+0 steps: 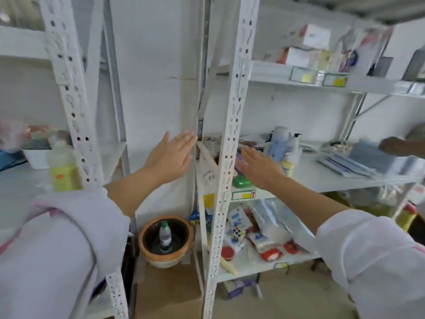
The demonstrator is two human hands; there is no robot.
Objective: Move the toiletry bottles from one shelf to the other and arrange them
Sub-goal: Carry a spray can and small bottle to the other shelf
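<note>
Two white metal shelving units stand side by side. A pale blue bottle (277,143) and a white pump bottle (293,146) stand on the right unit's middle shelf (322,178), with a small yellow bottle (288,166) in front of them. My right hand (258,165) is flat and empty, fingers apart, just left of those bottles. My left hand (171,156) is also flat and empty, held in the gap between the two units. A yellow-green bottle (63,173) stands on the left unit's shelf (20,189). The image is blurred by motion.
A green soap box (241,181) lies at the right shelf's front edge. Another person's hand (391,146) rests on blue packets at the far right. Boxes fill the upper shelf, packets the lower one. A clay pot (166,240) with a water bottle stands on a carton below.
</note>
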